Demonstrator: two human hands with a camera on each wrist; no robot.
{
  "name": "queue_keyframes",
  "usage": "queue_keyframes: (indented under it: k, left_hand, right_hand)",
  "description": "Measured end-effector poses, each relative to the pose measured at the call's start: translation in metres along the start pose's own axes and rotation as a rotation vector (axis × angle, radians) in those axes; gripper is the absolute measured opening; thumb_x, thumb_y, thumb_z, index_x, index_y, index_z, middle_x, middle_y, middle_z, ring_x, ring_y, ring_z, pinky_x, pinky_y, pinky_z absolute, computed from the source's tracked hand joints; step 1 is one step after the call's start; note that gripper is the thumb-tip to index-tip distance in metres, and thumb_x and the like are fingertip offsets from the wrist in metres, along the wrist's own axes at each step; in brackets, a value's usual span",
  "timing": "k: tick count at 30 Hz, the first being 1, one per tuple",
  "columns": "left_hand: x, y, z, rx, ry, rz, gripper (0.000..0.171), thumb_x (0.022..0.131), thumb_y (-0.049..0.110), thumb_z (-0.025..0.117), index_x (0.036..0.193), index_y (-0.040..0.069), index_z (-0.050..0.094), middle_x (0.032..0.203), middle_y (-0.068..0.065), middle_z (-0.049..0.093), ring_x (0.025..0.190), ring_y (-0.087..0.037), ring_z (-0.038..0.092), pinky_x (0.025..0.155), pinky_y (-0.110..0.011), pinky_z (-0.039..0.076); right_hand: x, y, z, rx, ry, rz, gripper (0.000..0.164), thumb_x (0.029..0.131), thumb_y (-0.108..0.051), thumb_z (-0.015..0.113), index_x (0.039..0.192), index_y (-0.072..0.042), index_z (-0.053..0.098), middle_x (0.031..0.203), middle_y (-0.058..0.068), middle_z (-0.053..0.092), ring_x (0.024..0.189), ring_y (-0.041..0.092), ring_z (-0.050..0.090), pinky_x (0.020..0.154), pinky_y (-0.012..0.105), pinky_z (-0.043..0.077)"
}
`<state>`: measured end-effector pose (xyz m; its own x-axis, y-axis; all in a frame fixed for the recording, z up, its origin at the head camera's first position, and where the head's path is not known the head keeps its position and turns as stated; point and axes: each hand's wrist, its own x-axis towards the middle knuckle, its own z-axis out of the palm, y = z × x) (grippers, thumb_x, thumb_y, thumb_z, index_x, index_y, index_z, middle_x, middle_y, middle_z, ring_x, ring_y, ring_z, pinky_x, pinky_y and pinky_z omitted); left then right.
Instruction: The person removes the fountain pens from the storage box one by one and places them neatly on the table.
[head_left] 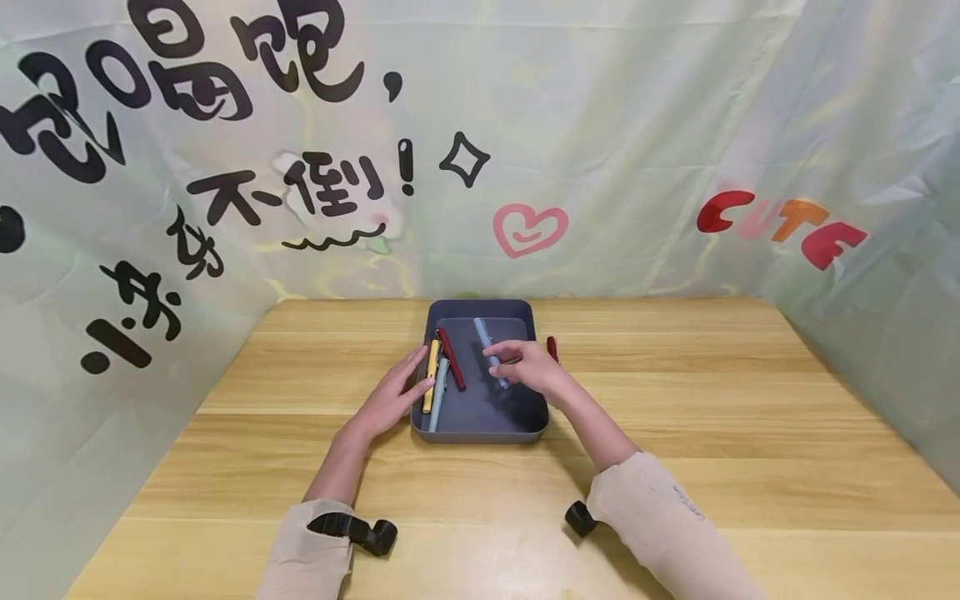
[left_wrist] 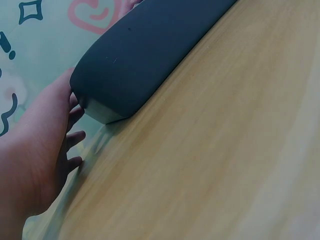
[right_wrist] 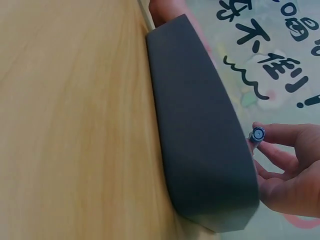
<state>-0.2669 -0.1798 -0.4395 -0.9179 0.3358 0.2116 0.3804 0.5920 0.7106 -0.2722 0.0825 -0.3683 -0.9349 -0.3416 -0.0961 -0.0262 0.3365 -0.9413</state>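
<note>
Head view: right grip [head_left: 528, 367] pinches blue pen [head_left: 482, 331]; left grip [head_left: 388, 402], loosely extended, touches tray [head_left: 483, 417]

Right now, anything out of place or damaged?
One red pen lies on the table, right of the tray, partly hidden by the right hand; odd because the other visible pens are in or over the tray. No damage visible.

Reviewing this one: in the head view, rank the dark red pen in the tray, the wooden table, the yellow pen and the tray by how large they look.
1. Wooden table
2. Tray
3. Yellow pen and dark red pen: too alike to rank.
</note>
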Motion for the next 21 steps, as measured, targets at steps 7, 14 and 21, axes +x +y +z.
queue_keyframes:
  k: [7, 14, 21]
  left_hand:
    - [0.0, 0.001, 0.0, 0.001, -0.008, -0.002, 0.065, 0.094, 0.049, 0.043, 0.148, 0.022, 0.02, 0.151, -0.008, 0.017, 0.135, -0.028, 0.014, 0.105, -0.053, 0.013]
    - [0.0, 0.002, 0.0, -0.005, -0.007, 0.001, 0.065, 0.094, 0.047, 0.044, 0.148, 0.019, 0.021, 0.151, -0.009, 0.017, 0.135, -0.03, 0.014, 0.105, -0.053, 0.013]
    - [-0.001, 0.002, -0.001, -0.009, -0.005, -0.007, 0.066, 0.094, 0.048, 0.044, 0.148, 0.02, 0.02, 0.151, -0.008, 0.017, 0.135, -0.028, 0.014, 0.105, -0.052, 0.013]
  right_hand:
    - [-0.008, 0.003, -0.015, -0.014, 0.012, -0.016, 0.035, 0.087, -0.003, 0.062, 0.122, 0.002, 0.056, 0.103, 0.013, 0.059, 0.085, 0.026, 0.059, 0.076, 0.035, 0.048]
    - [-0.018, 0.006, -0.03, 0.017, 0.015, -0.026, 0.035, 0.088, -0.004, 0.06, 0.122, 0.001, 0.056, 0.107, 0.018, 0.057, 0.089, 0.032, 0.057, 0.077, 0.039, 0.048]
    - [-0.03, 0.006, -0.044, 0.017, 0.023, -0.064, 0.034, 0.087, -0.01, 0.063, 0.119, -0.001, 0.059, 0.103, 0.014, 0.055, 0.082, 0.021, 0.056, 0.075, 0.036, 0.047]
